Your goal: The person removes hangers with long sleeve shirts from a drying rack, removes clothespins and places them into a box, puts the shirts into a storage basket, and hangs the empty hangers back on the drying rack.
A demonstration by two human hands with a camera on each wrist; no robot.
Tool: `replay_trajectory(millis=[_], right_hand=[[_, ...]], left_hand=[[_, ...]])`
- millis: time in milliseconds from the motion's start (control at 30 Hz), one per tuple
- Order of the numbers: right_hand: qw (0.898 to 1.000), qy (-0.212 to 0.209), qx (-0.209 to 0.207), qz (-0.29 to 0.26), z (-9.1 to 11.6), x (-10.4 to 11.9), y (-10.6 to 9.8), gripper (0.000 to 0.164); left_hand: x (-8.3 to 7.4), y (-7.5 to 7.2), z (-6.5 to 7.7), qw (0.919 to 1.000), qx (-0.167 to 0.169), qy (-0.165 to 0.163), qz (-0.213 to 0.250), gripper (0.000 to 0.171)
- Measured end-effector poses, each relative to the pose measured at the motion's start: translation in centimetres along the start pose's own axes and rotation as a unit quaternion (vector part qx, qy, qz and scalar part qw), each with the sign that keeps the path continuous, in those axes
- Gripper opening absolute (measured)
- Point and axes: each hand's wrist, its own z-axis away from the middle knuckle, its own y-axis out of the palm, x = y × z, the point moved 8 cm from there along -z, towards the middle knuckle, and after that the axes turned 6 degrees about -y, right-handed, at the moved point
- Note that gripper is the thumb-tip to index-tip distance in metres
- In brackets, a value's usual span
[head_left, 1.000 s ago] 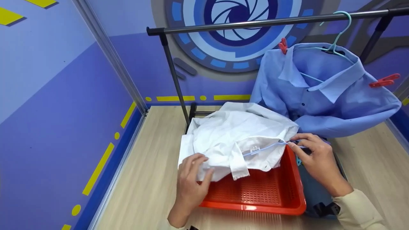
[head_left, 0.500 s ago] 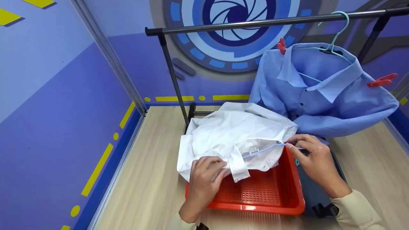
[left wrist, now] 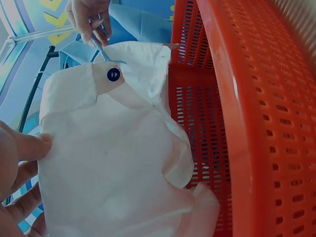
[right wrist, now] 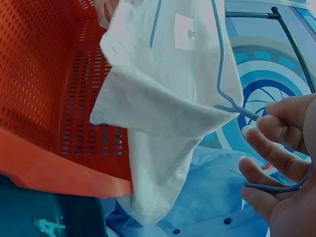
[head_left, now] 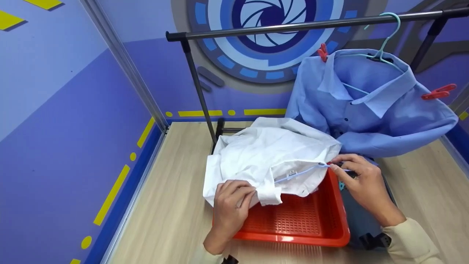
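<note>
A white shirt [head_left: 271, 143] lies bunched over the back of a red basket [head_left: 289, 238], its collar opening toward me. Inside that opening runs a light blue hanger [right wrist: 222, 64]. My right hand [head_left: 361, 179] pinches the hanger's neck, and its hook [right wrist: 276, 188] curves across the fingers. On the front left, my left hand [head_left: 231, 205] pinches the shirt's edge between thumb and fingers, beside the collar flap [head_left: 270, 195]. A dark button [left wrist: 113, 74] shows on the white cloth in the left wrist view. The far end of the hanger is hidden in the cloth.
Behind the basket, a blue shirt [head_left: 366, 110] hangs on a mint hanger [head_left: 394, 29] from a black rack [head_left: 293, 28]. Red clothespins [head_left: 438, 92] grip its shoulders. A dark bin [right wrist: 44, 207] holding a teal clip [right wrist: 48, 227] stands to the basket's right.
My left hand has moved right along the shirt's front edge and taken hold of the cloth. The collar flap has shifted a little left and up. My right hand stays at the hanger's neck.
</note>
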Motion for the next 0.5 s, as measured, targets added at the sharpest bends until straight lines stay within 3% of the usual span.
replay_trajectory(millis=[500], right_hand=[[0.998, 0.021, 0.024, -0.047, 0.0, -1.5, -0.5, 0.039]], left_hand=[[0.6, -1.7, -0.5, 0.9996, 0.007, 0.004, 0.026, 0.012]])
